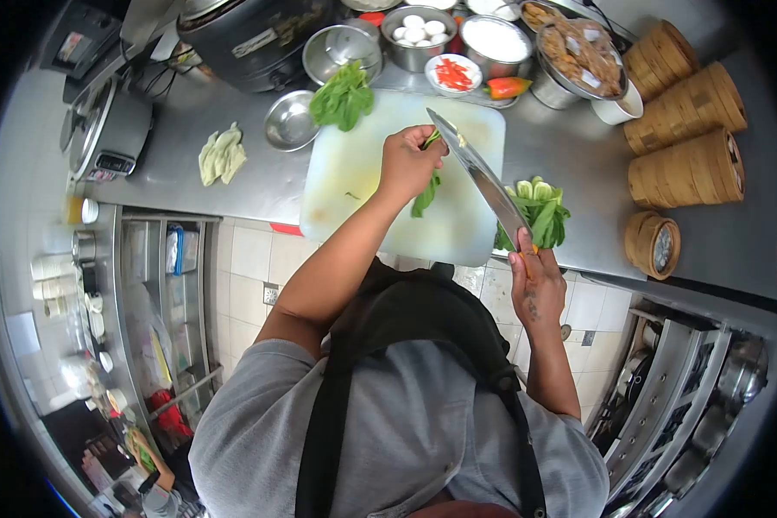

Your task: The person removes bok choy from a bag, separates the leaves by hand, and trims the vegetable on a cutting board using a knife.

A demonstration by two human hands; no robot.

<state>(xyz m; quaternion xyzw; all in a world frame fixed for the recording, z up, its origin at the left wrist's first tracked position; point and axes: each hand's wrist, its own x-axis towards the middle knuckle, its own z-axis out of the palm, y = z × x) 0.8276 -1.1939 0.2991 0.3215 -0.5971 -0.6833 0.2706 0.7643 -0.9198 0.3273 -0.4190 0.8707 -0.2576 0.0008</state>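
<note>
My left hand (411, 164) is closed around a piece of leafy green (426, 197), whose leaf hangs below the fingers over the white cutting board (345, 224). In my right hand (537, 283) is the orange handle of a large kitchen knife (496, 192). Its blade slants up and left, with the tip just right of my left fingers and a small pale bit stuck on it. Beside the board's right edge lies a bunch of leafy greens (540, 216), partly behind the knife. More green leaves (343, 97) rest at the board's top left corner.
Metal bowls (290, 121), a pot of eggs (419, 50), a plate of red pepper strips (454, 75) and a whole pepper (508, 87) stand behind the board. Bamboo steamers (686, 168) line the right. A crumpled cloth (222, 155) lies left. Another person (158, 483) is at lower left.
</note>
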